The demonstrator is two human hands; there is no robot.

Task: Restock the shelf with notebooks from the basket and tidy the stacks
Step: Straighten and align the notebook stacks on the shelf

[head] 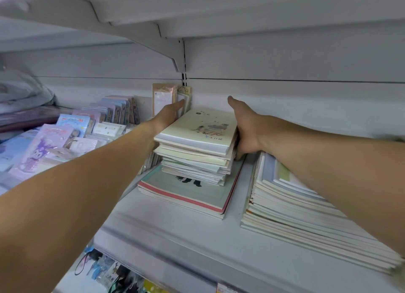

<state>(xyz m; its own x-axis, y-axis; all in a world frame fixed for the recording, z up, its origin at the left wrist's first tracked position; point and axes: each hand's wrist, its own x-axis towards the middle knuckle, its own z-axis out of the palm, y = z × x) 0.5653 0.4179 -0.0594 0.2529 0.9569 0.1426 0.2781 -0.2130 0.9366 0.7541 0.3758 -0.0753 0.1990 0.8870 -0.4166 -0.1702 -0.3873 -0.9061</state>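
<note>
Squarely between flat left hand point(167, 117) and right hand point(245, 128), notebook stack point(195, 148), long axis toward shelf point(166, 233) back.

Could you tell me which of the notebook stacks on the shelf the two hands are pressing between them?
The middle stack of small notebooks, piled on the red-edged notebooks. The wide stack to its right has no hand on it.

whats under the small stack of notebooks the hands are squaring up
The small stack sits on larger notebooks, the top one a pale green cover with a red edge. A dark printed figure peeks out; the rest of that cover is hidden.
</note>
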